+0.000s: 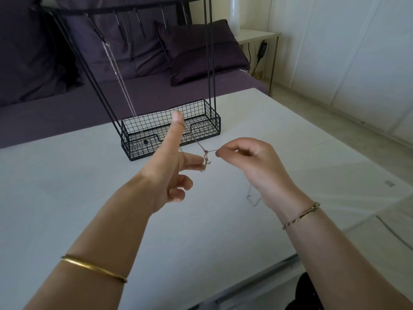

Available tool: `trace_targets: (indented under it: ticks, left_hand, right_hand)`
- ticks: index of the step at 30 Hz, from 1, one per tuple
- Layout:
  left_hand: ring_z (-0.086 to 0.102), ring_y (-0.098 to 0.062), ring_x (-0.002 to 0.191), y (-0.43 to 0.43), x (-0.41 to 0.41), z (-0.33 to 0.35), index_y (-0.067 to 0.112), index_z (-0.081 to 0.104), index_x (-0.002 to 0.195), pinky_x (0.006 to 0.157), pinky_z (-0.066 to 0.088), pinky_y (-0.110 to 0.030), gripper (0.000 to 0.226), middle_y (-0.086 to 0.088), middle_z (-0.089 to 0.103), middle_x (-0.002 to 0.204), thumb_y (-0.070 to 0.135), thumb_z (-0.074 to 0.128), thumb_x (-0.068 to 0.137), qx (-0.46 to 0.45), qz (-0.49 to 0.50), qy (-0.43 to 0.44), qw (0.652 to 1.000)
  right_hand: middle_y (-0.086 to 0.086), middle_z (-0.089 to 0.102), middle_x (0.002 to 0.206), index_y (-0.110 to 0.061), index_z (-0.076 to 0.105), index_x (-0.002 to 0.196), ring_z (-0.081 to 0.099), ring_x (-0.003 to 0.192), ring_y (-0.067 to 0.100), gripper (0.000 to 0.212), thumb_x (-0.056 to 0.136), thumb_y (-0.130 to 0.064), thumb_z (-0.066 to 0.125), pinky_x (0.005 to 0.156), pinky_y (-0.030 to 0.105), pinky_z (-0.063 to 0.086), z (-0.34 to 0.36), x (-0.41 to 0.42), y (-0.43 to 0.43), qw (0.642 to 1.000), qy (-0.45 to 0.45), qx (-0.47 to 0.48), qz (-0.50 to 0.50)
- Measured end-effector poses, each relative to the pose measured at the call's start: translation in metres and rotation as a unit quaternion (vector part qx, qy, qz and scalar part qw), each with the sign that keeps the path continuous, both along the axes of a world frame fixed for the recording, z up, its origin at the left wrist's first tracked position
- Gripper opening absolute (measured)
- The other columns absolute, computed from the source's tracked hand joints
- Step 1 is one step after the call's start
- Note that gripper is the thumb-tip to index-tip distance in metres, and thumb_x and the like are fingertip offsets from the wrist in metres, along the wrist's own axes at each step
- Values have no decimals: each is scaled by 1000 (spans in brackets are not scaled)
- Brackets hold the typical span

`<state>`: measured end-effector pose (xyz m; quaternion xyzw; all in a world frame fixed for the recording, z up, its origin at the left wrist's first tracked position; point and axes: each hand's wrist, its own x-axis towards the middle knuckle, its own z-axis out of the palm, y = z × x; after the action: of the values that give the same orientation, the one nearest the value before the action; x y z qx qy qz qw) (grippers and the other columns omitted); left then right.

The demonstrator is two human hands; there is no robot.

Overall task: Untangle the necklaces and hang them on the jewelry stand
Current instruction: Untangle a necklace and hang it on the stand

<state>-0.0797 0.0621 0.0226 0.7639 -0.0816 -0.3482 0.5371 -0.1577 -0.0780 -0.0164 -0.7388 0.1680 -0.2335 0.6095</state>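
Observation:
A thin tangled necklace chain (pixel 205 158) is stretched between my hands above the white table (pixel 89 198). My left hand (pixel 172 166) has its thumb raised with a loop of the chain round it, and a finger touches the knot. My right hand (pixel 248 162) pinches the chain's other side just right of the knot. A loose strand (pixel 252 196) trails on the table below my right wrist. Behind my hands stands the black wire jewelry stand (pixel 169 130), and a silver necklace (pixel 121 86) with a dark pendant hangs from its left hook.
The stand's basket base (pixel 201 124) sits near the table's far edge. A dark purple sofa with cushions (pixel 196 52) lies behind it. A small side table (pixel 257 35) with a white vase stands at the back right. The table's right edge runs diagonally toward the floor.

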Motion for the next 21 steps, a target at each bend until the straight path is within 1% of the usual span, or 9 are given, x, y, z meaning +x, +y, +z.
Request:
trace_targets:
  ticks: [2, 5, 8, 12, 14, 15, 17, 19, 21]
  left_hand:
    - [35, -12, 47, 2, 2, -2, 11, 62, 115, 41, 23, -22, 105, -6, 68, 110, 92, 16, 66, 1, -10, 17, 1000]
    - [30, -12, 46, 5, 5, -6, 15, 68, 108, 44, 20, -22, 94, -11, 66, 95, 87, 16, 76, -1, 5, 37, 999]
    - [35, -13, 50, 6, 7, -13, 17, 72, 103, 45, 27, -24, 83, -10, 59, 84, 72, 11, 90, -31, 41, 36, 998]
    - [59, -16, 84, 4, 10, -19, 16, 75, 92, 74, 43, -32, 62, -2, 69, 90, 44, 20, 103, -84, 110, -24, 990]
    - [67, -14, 94, 3, 9, -16, 15, 69, 95, 86, 44, -34, 42, 0, 74, 92, 28, 30, 103, -151, 158, -9, 976]
    - [70, -13, 89, 3, 9, -14, 15, 66, 98, 87, 45, -33, 33, 0, 75, 86, 20, 33, 102, -189, 176, 5, 966]
    - [69, -13, 68, 6, 12, -11, 13, 61, 98, 83, 48, -31, 30, 3, 67, 64, 7, 32, 98, -233, 204, 18, 951]
    - [54, -13, 50, 8, 13, -9, 8, 61, 96, 79, 51, -32, 31, 2, 49, 52, 1, 31, 92, -246, 200, 23, 948]
    - [36, -12, 47, 8, 10, -6, 4, 61, 92, 71, 51, -30, 31, 1, 38, 55, -2, 32, 84, -217, 161, 12, 963]
  right_hand:
    - [-2, 50, 60, -13, 70, 72, 38, 52, 6, 11, 82, -16, 67, 50, 15, 33, 0, 1, -2, 1000, -1, 18, -16]
    - [-5, 66, 71, -15, 60, 69, 50, 53, 10, 19, 87, -11, 58, 55, 25, 44, 0, 2, -4, 997, 6, 74, -5]
    - [3, 74, 80, -13, 49, 73, 50, 53, 16, 20, 92, -9, 48, 50, 26, 39, -2, 4, -1, 993, 27, 113, 22]
    - [6, 74, 75, -14, 45, 74, 44, 50, 14, 19, 93, -11, 45, 45, 22, 28, -5, 7, 5, 994, 53, 87, 33]
    - [3, 74, 78, -16, 48, 73, 41, 47, 12, 20, 93, -13, 48, 43, 17, 29, -6, 7, 6, 995, 65, 67, 24]
    - [2, 74, 81, -17, 50, 71, 40, 45, 11, 21, 92, -13, 49, 42, 16, 29, -7, 7, 6, 996, 70, 59, 17]
    - [2, 73, 85, -16, 52, 69, 37, 41, 10, 22, 91, -11, 51, 41, 16, 28, -6, 7, 6, 996, 67, 63, 9]
    - [4, 73, 87, -15, 54, 69, 36, 39, 10, 21, 90, -11, 52, 39, 15, 27, -4, 6, 6, 996, 56, 75, 11]
    - [5, 73, 88, -13, 55, 71, 37, 40, 10, 20, 90, -10, 52, 38, 14, 27, -2, 6, 8, 996, 48, 75, 24]
